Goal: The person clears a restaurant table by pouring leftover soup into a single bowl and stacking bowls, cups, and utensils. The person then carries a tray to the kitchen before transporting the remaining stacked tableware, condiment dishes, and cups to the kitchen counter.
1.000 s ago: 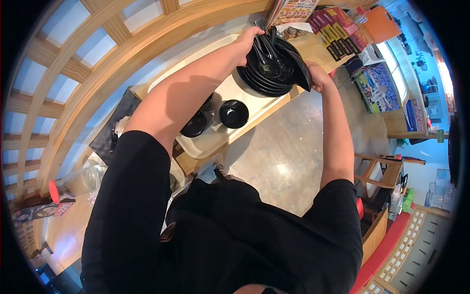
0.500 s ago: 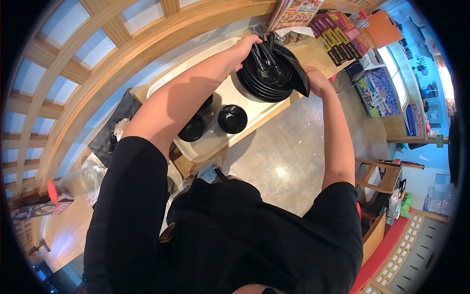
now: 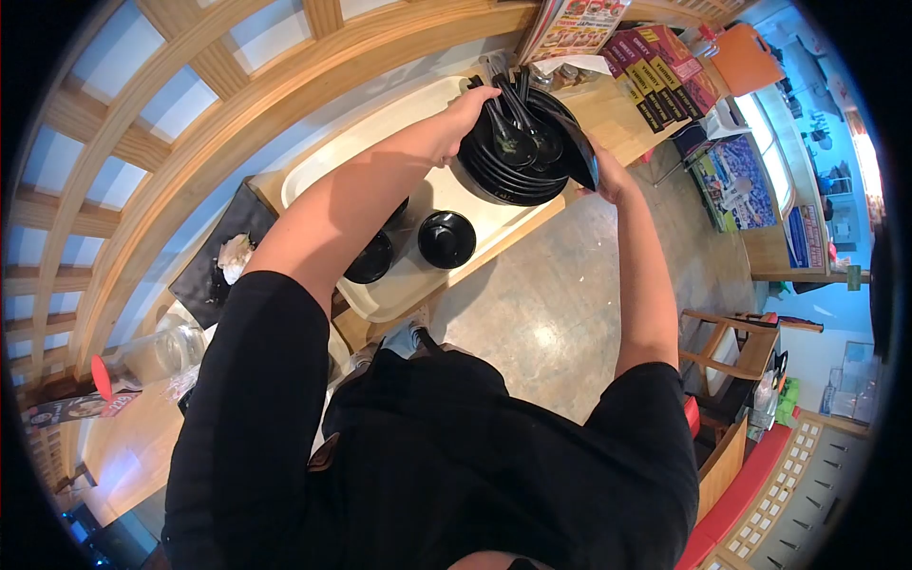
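My left hand (image 3: pixel 465 116) is at the left rim of a stack of black plates (image 3: pixel 513 195), its fingertips closed at the handle of a black spoon (image 3: pixel 513 144); the palm side is hidden. A second black spoon (image 3: pixel 544 144) lies alongside, both resting with their bowls on the stack. My right hand (image 3: pixel 613 179) grips the edge of a dark curved plate (image 3: pixel 581 157), tilted steeply against the stack's right side. The stack sits on a cream tray (image 3: pixel 380 309). Nearer me on this tray are black bowls (image 3: pixel 447 239), one partly behind my left forearm.
A black rectangular plate (image 3: pixel 214 280) with a crumpled tissue (image 3: pixel 235 256) lies left of the tray. A clear jug (image 3: pixel 157 356) with a red lid is farther left. Menus (image 3: pixel 575 28) and printed cards (image 3: pixel 655 81) stand behind. A wooden lattice (image 3: pixel 104 152) borders the left side.
The plate in my right hand has shifted slightly left, closer to the stack, as the right arm moved inward. The tray and bowls appear slightly lower in view. My left hand stays at the spoons.
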Demonstrator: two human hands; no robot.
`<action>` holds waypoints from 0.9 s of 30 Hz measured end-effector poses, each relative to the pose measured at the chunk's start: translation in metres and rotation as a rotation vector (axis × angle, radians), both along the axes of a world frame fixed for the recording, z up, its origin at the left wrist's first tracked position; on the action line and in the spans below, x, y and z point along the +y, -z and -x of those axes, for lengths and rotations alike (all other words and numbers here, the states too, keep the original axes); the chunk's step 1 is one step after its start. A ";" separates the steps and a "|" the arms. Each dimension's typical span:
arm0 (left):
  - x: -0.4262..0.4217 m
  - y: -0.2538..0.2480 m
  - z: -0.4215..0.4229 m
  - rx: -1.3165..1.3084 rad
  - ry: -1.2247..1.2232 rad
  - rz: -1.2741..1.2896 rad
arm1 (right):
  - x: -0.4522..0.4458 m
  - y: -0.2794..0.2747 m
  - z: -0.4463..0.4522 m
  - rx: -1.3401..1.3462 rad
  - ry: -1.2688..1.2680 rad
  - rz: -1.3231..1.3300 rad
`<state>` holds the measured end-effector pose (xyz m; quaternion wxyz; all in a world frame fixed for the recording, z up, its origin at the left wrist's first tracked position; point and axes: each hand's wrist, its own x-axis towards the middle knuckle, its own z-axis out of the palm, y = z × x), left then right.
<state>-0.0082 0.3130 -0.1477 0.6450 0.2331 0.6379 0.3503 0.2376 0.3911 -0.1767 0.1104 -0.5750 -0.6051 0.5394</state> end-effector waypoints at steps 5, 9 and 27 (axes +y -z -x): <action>-0.001 0.001 -0.001 -0.244 -0.003 0.080 | -0.010 0.016 0.004 0.657 0.037 0.481; 0.009 0.007 -0.003 -0.278 -0.017 0.081 | -0.008 0.020 0.004 0.665 0.056 0.490; -0.071 -0.118 0.035 -0.194 0.050 -0.155 | -0.098 -0.147 0.043 0.646 -0.013 0.220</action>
